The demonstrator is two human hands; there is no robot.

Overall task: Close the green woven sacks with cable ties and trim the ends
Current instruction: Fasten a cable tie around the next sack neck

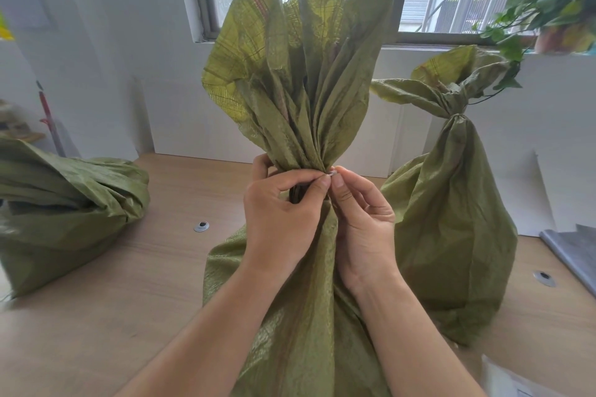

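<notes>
Left hand [283,216] is wrapped round the bunched neck of the middle green woven sack [309,100]. Right hand [362,216] pinches a tiny white bit there, probably the cable tie [333,173]. So this one's mid-closing and not trimmed yet, I'd say. The upright green sack [451,219] to the right of the hands looks cinched already. The slumped green sack [64,209] off to the left looks undone.

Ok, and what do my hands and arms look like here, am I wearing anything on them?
Nothing is worn on them. The left hand and right hand are bare, with no gloves, rings or watch in view. The fingernails are short and unpainted. The left forearm and right forearm are bare right to the bottom edge of the picture, so no sleeves show.
</notes>
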